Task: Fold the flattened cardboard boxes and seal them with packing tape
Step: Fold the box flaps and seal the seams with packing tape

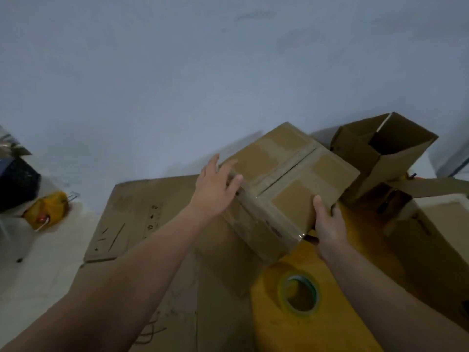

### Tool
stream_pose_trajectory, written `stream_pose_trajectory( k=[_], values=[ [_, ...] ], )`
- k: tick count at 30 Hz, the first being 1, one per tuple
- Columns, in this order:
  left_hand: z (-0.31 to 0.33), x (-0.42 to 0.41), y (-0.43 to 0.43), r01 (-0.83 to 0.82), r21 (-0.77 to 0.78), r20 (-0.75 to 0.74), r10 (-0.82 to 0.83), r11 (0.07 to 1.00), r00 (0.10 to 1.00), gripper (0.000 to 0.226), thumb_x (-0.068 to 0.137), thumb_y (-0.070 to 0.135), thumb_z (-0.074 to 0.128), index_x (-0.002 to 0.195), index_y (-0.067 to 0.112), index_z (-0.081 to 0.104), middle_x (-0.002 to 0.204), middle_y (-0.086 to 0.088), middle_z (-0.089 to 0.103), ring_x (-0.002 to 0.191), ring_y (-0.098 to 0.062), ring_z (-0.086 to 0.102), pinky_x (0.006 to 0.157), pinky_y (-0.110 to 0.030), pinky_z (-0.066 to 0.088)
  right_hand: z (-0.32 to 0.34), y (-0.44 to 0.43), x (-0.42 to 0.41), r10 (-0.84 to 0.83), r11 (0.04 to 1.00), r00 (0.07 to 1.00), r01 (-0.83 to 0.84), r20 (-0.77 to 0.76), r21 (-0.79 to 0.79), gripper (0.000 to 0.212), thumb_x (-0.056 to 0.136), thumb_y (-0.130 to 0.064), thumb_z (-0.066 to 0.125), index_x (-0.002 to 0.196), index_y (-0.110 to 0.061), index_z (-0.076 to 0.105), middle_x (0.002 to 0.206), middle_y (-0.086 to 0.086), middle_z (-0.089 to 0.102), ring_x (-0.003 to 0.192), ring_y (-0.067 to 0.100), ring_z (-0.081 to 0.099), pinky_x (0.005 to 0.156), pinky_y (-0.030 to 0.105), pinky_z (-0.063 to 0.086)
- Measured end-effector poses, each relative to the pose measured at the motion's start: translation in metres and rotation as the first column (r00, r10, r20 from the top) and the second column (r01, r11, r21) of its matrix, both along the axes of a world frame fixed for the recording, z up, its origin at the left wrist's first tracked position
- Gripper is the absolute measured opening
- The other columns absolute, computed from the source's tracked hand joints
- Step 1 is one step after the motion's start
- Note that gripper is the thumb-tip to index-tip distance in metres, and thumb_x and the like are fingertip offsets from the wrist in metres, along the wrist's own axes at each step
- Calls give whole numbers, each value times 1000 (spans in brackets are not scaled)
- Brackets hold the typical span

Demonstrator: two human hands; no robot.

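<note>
- The taped box (291, 184) sat between the two hands, ahead of the person and a little right of centre. It seemed to be lifted clear of the yellow surface (274, 331) and tipped, with one corner pointing near.
- The left hand (218, 184) lay against the box's left edge, fingers fairly straight and spread, pressing and not gripping.
- The right hand (330, 224) held the near-right corner, thumb on top and fingers wrapped round the edge. It was the nearer hand and looked to carry most of the weight.
- The top face looked roughly square, so no long axis stood out. The centre seam ran diagonally from near-left to far-right.
- Glossy clear tape covered that seam and crossed the edges. The flaps were closed and this face looked sealed.
- The tape roll (299, 294), green-cored, lay flat on the yellow surface, near and just below the right wrist.
- An open box (380, 153) stood far right, just beside the held box. Flattened cardboard (142, 214) lay to the left.
- Setting the box aside would probably mean swinging it away from both.
</note>
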State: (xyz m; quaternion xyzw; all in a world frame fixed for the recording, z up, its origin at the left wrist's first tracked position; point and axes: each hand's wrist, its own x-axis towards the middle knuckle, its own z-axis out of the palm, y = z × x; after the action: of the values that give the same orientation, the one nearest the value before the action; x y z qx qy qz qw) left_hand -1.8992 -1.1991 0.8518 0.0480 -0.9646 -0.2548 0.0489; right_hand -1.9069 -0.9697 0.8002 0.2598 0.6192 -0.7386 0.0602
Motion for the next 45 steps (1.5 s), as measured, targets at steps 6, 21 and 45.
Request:
stream_pose_trajectory(
  k=[6, 21, 45],
  values=[
    [-3, -11, -13, -69, 244, 92, 48, 967, 995, 42, 96, 34, 51, 137, 24, 46, 138, -3, 37, 103, -10, 44, 92, -22, 34, 0, 0, 7, -31, 997, 998, 35, -54, 73, 58, 93, -43, 58, 142, -25, 33, 139, 9, 45, 120, 31, 52, 99, 51, 48],
    [28, 47, 4, -162, 578, -285, 384, 799, 878, 22, 96, 31, 53, 117, 31, 61, 137, 5, 39, 120, -2, 41, 105, -23, 34, 57, 5, -40, 437, 881, 873, -464, -217, -95, 55, 94, -19, 59, 144, -33, 42, 127, -5, 57, 113, 22, 54, 91, 42, 48],
    [-45, 67, 8, -420, -101, -24, 420, 902, 907, 57, 91, 30, 61, 143, 30, 37, 156, -6, 13, 142, -29, 22, 114, -39, 25, 13, -9, -77, 721, 693, 688, -710, -88, 127, 60, 95, -24, 61, 148, -29, 34, 132, -7, 52, 113, 20, 54, 94, 40, 47]
  ],
)
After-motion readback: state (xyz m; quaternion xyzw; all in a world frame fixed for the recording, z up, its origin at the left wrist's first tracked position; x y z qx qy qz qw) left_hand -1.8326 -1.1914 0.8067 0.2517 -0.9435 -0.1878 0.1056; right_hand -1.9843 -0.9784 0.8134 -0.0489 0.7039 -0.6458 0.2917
